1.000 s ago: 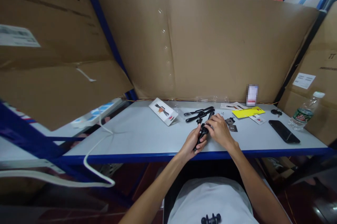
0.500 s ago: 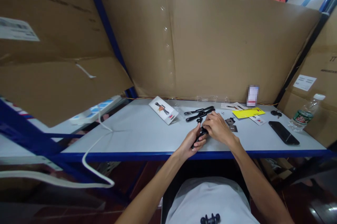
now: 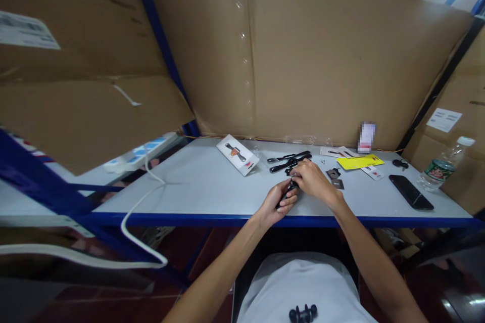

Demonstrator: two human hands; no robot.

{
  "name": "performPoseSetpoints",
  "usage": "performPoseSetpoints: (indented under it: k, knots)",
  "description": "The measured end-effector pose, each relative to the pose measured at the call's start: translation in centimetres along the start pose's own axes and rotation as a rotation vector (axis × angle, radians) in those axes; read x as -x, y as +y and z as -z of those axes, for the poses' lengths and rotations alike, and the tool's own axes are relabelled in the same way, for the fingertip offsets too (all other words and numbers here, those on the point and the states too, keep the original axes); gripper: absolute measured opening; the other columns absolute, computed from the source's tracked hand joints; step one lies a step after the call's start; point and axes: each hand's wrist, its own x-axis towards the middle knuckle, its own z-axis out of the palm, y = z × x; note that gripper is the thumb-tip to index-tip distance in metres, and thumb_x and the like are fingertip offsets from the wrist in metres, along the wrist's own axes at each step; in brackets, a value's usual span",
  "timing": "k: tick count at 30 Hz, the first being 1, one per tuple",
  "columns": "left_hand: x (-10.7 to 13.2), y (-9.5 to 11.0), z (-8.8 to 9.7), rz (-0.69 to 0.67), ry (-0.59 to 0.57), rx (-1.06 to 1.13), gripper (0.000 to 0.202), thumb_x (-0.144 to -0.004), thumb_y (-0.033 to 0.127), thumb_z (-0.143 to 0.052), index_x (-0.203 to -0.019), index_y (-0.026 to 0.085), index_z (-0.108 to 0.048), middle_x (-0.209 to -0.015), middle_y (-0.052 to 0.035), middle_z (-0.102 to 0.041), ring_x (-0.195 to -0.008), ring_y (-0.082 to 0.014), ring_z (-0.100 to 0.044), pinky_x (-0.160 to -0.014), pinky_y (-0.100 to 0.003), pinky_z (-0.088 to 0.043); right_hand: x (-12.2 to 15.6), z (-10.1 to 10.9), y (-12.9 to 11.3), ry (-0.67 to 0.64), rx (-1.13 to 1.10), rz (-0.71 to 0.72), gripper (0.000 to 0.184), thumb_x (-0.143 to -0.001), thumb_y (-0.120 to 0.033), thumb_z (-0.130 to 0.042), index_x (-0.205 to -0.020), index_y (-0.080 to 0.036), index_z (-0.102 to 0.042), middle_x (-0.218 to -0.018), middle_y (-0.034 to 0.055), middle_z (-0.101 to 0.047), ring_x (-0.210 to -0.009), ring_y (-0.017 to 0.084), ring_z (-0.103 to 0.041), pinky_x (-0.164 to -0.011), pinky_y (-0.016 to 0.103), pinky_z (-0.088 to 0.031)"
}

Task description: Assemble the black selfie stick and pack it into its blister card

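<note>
My left hand, low over the front of the table, is wrapped round a black handle-like piece that slants up to the right. Bent over its upper end, my right hand has its fingers closed; whatever sits between the fingertips is hidden. Just beyond both hands lie black tools with long handles. Dark flat plates rest to the right of my right hand. A white card package with a picture of a black-handled tool lies back left.
Right of the hands are a yellow card, a black phone, a small black object and a clear bottle. A white cable hangs over the table's left end. Cardboard walls the back.
The view has shifted slightly. My right fingers have moved a little at the upper end of the black piece, while my left hand keeps its hold.
</note>
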Motion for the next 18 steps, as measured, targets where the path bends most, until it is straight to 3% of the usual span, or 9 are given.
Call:
performPoseSetpoints:
  k: [5,9,18]
  knots:
    - [0.1,-0.2,-0.3,-0.071,0.011,-0.010,0.040,-0.106,0.036,-0.030,-0.070,0.019,-0.039,-0.053,0.0084,-0.030,-0.028,-0.0025,-0.020,-0.024,-0.014,-0.011,-0.2,-0.7,0.7,0.036,-0.064,-0.009,0.025,-0.086,0.000,-0.059,-0.092,-0.017,-0.077,-0.094,0.0074,-0.075,-0.096,0.020,-0.062,-0.086,0.027,-0.042]
    - [0.2,-0.4,-0.4,-0.092,-0.005,-0.065,0.036,-0.105,0.039,-0.033,-0.077,0.019,-0.043,-0.054,0.0087,-0.031,-0.029,-0.0030,-0.021,-0.024,-0.013,-0.011,-0.2,-0.8,1.6,0.040,-0.085,-0.012,0.017,-0.087,-0.005,-0.064,-0.090,-0.016,-0.077,-0.089,0.0073,-0.075,-0.089,0.019,-0.064,-0.081,0.026,-0.041]
    - [0.0,-0.8,0.5,-0.162,-0.094,-0.136,0.029,-0.094,0.046,-0.061,-0.091,0.021,-0.046,-0.059,0.0106,-0.035,-0.031,-0.0026,-0.024,-0.025,-0.012,-0.012,-0.1,-0.7,2.0,0.015,-0.314,-0.080,0.012,-0.083,-0.006,-0.070,-0.080,-0.015,-0.076,-0.073,0.0032,-0.073,-0.069,0.014,-0.062,-0.068,0.022,-0.040]
